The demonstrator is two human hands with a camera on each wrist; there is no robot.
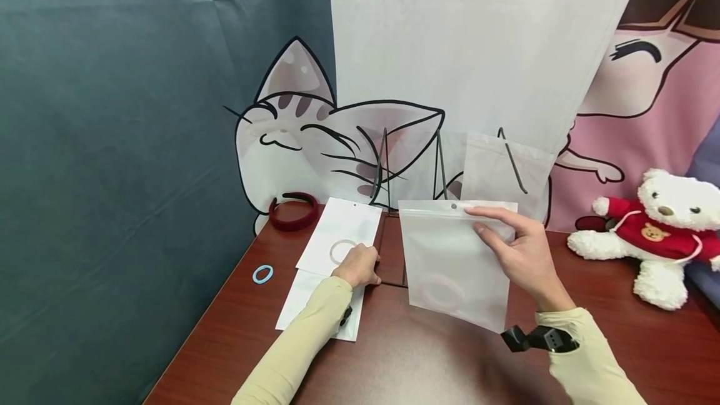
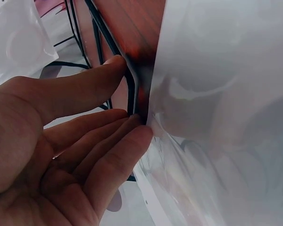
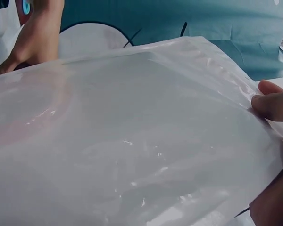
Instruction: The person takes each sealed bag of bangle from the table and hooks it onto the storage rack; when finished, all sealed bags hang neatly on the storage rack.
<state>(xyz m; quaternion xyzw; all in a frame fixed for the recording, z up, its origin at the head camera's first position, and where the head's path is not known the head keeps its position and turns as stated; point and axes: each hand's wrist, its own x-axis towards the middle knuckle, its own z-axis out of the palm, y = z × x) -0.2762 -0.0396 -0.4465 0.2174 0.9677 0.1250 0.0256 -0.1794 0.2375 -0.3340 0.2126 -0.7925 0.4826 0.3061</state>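
Observation:
My right hand (image 1: 525, 255) pinches the top right edge of a white frosted zip bag (image 1: 455, 261) between thumb and fingers. The bag hangs upright above the table, with a small hole in its top strip and a pale pink ring shape (image 3: 28, 108) showing through. Low on the left, my left hand (image 1: 358, 265) grips the front corner of a dark wire rack (image 2: 130, 89), thumb on one side and fingers on the other. Beside its fingertips lies another white bag (image 1: 337, 233) with a ring outline, overlapping a white bag (image 1: 317, 295) nearer me.
A dark red headband (image 1: 294, 225) and a light blue ring (image 1: 262, 274) lie at the table's left. Behind the held bag, a translucent bag (image 1: 503, 170) hangs at the rack's hooks. A white teddy bear (image 1: 655, 236) in red sits at the right.

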